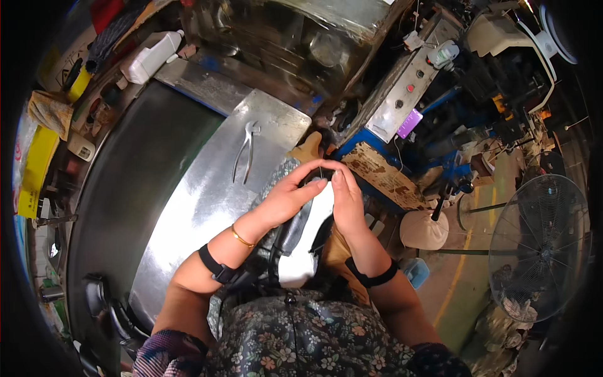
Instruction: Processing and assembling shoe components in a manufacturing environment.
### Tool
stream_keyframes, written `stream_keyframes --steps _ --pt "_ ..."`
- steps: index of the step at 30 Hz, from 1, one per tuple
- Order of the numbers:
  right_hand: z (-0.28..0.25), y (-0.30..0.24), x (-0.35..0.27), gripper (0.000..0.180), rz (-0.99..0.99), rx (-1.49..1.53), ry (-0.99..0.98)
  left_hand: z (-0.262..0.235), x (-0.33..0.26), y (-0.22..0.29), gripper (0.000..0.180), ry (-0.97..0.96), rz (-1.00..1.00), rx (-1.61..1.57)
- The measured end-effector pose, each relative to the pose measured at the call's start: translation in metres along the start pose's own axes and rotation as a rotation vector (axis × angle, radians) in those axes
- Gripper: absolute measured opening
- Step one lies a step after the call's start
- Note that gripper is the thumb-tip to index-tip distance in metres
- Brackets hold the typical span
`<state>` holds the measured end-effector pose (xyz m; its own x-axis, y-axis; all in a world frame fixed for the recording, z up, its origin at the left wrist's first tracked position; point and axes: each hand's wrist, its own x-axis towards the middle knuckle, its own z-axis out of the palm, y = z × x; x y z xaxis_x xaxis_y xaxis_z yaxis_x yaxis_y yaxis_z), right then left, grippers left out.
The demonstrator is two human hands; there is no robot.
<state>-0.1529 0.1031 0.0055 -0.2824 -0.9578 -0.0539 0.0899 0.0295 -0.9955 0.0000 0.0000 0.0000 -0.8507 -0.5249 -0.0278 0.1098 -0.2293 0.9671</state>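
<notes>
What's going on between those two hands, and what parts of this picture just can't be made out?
Head view only:
- What the left hand and right hand pinch: too small, hidden by the fingertips.
- The dark and white piece beneath them: shape unclear, covered by hands and forearms.
- The pliers on the metal table: jaw detail too small.
- The fan: base cut off by the dark rim.

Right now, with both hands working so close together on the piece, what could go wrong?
1. The left hand and right hand pinch something thin at their fingertips; a slip might prick a finger.
2. The dark and white piece rests partly over the lap, so it might slide off.
3. The pliers lie loose on the sloping metal sheet and could slide.
</notes>
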Motion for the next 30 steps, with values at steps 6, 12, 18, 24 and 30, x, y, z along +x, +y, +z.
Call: stream_keyframes --steps 6,12,18,24,30 --pt "-0.008 -0.007 -0.009 0.037 -0.007 0.159 -0.026 -0.002 -0.001 0.001 0.056 0.007 0.131 0.272" --pt "-0.003 -0.011 -0.014 0.046 0.001 0.243 -0.106 -0.01 -0.002 0.012 0.089 -0.094 0.023 0.045" --pt "0.017 0.001 -0.029 0.062 -0.183 -0.127 0.01 -0.007 -0.009 0.01 0.094 0.014 -0.081 0.093" --pt "0.03 0.011 -0.042 0.07 -0.299 -0.356 0.154 -0.002 -0.012 0.012 0.085 0.05 -0.105 -0.093" --pt "0.011 0.004 -0.086 0.1 -0.048 0.11 -0.211 0.007 -0.019 0.013 0.079 0.076 -0.068 -0.195"
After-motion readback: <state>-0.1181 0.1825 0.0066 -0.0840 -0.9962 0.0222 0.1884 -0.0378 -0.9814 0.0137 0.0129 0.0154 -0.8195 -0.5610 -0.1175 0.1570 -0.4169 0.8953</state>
